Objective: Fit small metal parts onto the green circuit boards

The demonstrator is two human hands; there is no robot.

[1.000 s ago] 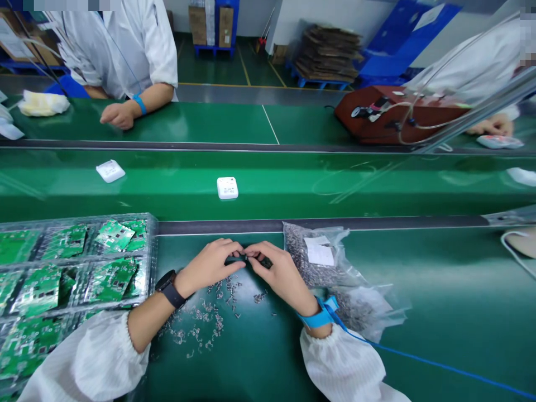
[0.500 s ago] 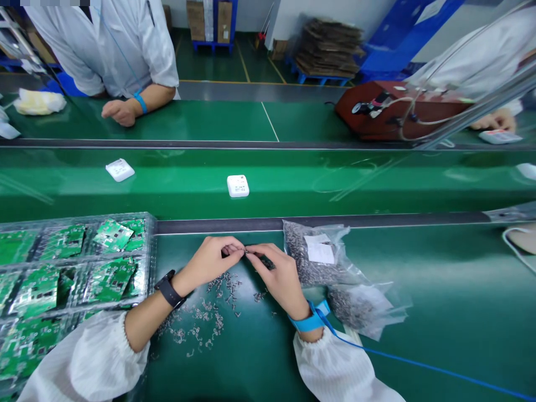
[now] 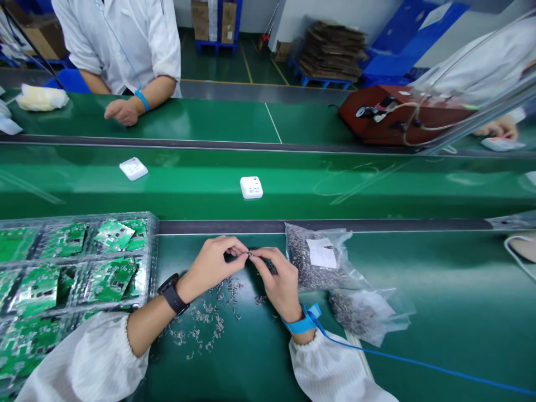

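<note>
My left hand (image 3: 220, 258) and my right hand (image 3: 280, 280) meet fingertip to fingertip above the green bench. Pinched between them is a small metal part (image 3: 250, 254), too tiny to make out in detail. Both hands are closed on it. Below my left hand lie loose, shiny bent metal pieces (image 3: 205, 324) and a cluster of small metal parts (image 3: 229, 290). A few darker bits (image 3: 260, 300) lie under my right hand. Beside that hand rests a clear bag of small metal parts (image 3: 304, 262), with a smaller bag (image 3: 354, 310) in front of it.
At left stands a clear compartment tray (image 3: 154, 245) holding green circuit boards (image 3: 115, 276). White square devices (image 3: 251, 187) sit on the green belt (image 3: 188, 190). Across it are a co-worker's hand (image 3: 122, 111) and a brown-red fixture (image 3: 377, 120). A blue cord (image 3: 397, 360) trails from my right wrist.
The white devices have moved right along the belt. My pinched fingertips have shifted slightly right and down, and the small part shows a little more between them. The view has shifted slightly.
</note>
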